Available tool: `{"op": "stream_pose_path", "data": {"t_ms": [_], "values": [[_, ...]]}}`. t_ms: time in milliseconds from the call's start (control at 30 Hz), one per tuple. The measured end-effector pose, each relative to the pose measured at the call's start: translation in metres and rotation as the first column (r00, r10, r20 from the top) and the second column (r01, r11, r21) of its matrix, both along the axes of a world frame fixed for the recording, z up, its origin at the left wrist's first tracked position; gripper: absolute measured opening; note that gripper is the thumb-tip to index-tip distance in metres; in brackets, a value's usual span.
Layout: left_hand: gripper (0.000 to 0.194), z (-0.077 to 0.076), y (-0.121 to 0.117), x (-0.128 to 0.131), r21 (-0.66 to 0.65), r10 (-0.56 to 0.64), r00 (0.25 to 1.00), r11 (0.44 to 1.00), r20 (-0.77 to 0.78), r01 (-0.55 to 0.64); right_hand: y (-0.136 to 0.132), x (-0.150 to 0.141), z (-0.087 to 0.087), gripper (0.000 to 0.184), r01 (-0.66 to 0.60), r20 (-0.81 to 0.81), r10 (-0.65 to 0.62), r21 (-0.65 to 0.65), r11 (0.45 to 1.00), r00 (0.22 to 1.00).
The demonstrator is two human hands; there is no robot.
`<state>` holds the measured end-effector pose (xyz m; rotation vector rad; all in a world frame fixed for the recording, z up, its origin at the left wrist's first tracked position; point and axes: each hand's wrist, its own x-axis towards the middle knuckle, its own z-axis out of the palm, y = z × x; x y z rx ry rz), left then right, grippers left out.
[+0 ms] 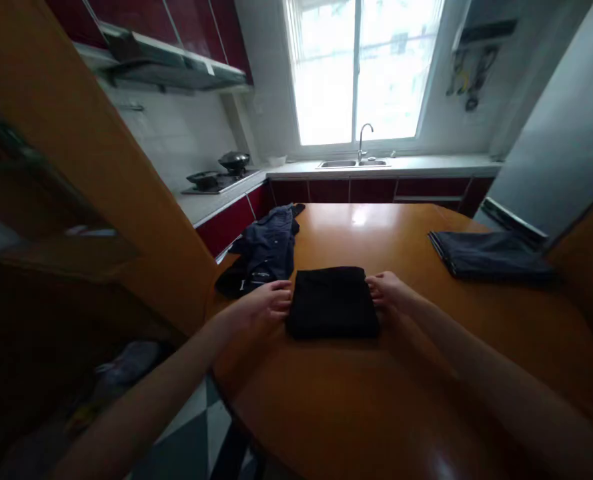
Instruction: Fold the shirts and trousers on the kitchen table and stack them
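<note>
The nearest part of the worktop (326,400) is bare, glossy brown wood with a rounded edge; below its left side shows a checkered floor (219,410). On the worktop, in front of the person, lies a black cloth (332,303), folded into a flat, neat rectangle. The left hand (270,300) is at its left edge, fingers half curled, the grip partly closed. The right hand (389,290) is at its upper right corner, fingers bent in, its grip narrower. Both sets of fingertips meet the edge or come very close to it; I cannot tell whether either grip pinches the fabric.

Just beyond the left hand, dark blue clothes (271,247) lie in a loose heap at the worktop's left edge. Well to the right is a folded dark grey stack (493,255), lying flat.

Farther off, a pale counter (426,162) runs over dark red cabinets (329,191). Two pans (233,160) sit on the stove (221,183) at left, under a hood (176,70). A sink (339,163) with a curved tap (361,140) stands before the bright window (326,73).
</note>
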<state>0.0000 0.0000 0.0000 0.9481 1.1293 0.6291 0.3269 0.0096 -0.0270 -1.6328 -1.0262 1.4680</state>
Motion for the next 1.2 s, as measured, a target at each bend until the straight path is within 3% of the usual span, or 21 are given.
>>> {"op": "stream_pose_path", "data": {"t_ms": [233, 333, 433, 533, 667, 800, 933, 1067, 1200], "values": [[0.084, -0.030, 0.031, 0.023, 0.019, 0.111, 0.969, 0.994, -0.219, -0.109, 0.028, 0.005, -0.003, 0.038, 0.034, 0.111, -0.033, -0.008, 0.999, 0.993], [0.092, -0.042, 0.041, 0.029, 0.184, 0.108, 0.952, 0.981, -0.287, -0.056, 0.032, 0.003, -0.009, 0.040, 0.039, 0.140, -0.040, 0.009, 0.999, 0.989], [0.073, -0.052, 0.046, 0.032, 0.452, 0.102, 0.916, 0.887, -0.389, 0.093, 0.033, 0.000, -0.015, 0.038, 0.041, 0.142, -0.045, 0.030, 0.999, 0.989], [0.054, -0.058, 0.046, 0.032, 0.556, 0.101, 0.870, 0.803, -0.483, 0.216, 0.033, -0.002, -0.020, 0.032, 0.055, 0.114, -0.061, 0.057, 0.997, 0.992], [0.065, -0.062, 0.047, 0.033, 0.651, 0.057, 0.844, 0.665, -0.533, 0.366, 0.028, 0.004, -0.028, 0.022, 0.103, 0.050, -0.109, 0.101, 0.990, 0.993], [0.073, -0.069, 0.056, 0.049, 0.670, 0.004, 0.816, 0.573, -0.579, 0.473, 0.016, 0.030, -0.040, 0.019, 0.205, 0.002, -0.208, 0.173, 0.963, 0.978], [0.073, -0.072, 0.065, 0.097, 0.704, -0.065, 0.815, 0.467, -0.576, 0.535, -0.003, 0.079, -0.046, 0.019, 0.326, -0.010, -0.337, 0.283, 0.902, 0.941], [0.072, -0.068, 0.067, 0.170, 0.785, -0.124, 0.857, 0.352, -0.500, 0.509, -0.024, 0.145, -0.037, 0.022, 0.395, -0.025, -0.422, 0.404, 0.825, 0.906], [0.073, -0.064, 0.067, 0.246, 0.855, -0.156, 0.895, 0.268, -0.417, 0.445, -0.042, 0.212, -0.027, 0.028, 0.416, -0.030, -0.487, 0.567, 0.711, 0.873]]}}
